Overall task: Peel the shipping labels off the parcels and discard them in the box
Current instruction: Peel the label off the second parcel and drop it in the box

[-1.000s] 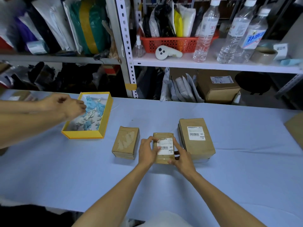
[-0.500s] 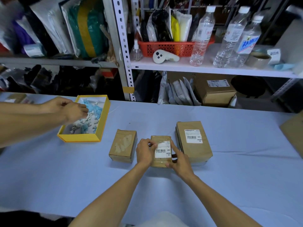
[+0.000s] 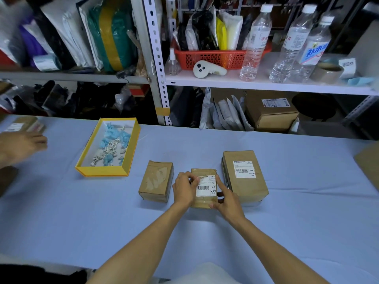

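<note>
Three brown parcels lie in a row on the blue table. The middle parcel (image 3: 203, 202) carries a white shipping label (image 3: 206, 186). My left hand (image 3: 184, 189) pinches the label's top left corner, which is slightly lifted. My right hand (image 3: 226, 199) holds the parcel's right side and front edge. The left parcel (image 3: 156, 181) shows only torn tape residue, no label. The bigger right parcel (image 3: 244, 175) bears its own white label (image 3: 244, 169). A yellow box (image 3: 123, 160) with crumpled blue and white scraps sits at the back left.
Another person's hand (image 3: 19, 147) reaches in at the far left, near a labelled parcel (image 3: 22, 125). Metal shelving behind the table holds bottles, a red basket, bags and a cardboard box (image 3: 270, 113). Brown cardboard (image 3: 369, 162) pokes in at the right edge.
The other person's hand has drawn back from the yellow box toward the left edge. My left fingers have moved up to the label's top left corner; my right hand still steadies the parcel.
</note>
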Available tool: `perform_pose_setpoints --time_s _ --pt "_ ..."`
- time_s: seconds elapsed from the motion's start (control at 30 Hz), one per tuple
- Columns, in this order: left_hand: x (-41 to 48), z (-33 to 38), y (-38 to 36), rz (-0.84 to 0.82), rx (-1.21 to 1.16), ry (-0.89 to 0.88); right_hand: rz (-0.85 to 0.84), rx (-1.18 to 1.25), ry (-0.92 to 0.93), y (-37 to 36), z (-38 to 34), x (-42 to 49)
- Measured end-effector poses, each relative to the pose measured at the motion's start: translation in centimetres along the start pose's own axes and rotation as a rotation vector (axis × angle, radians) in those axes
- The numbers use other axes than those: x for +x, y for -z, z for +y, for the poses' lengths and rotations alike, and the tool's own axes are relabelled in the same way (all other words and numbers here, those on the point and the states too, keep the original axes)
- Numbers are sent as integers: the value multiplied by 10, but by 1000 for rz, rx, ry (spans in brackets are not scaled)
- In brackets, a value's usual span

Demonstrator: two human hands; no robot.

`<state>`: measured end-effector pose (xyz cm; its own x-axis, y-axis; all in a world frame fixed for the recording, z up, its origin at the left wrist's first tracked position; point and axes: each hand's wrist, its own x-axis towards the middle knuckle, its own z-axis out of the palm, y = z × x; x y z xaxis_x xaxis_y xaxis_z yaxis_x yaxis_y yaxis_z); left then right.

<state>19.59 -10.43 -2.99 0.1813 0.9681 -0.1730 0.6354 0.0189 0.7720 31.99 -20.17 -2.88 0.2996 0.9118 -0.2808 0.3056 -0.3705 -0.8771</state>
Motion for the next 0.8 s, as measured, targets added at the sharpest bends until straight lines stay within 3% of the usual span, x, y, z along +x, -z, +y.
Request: perform_pose_setpoints --time_s 0.8 --pt "0 2 1 -35 -109 59 -14 11 14 2 3 2"
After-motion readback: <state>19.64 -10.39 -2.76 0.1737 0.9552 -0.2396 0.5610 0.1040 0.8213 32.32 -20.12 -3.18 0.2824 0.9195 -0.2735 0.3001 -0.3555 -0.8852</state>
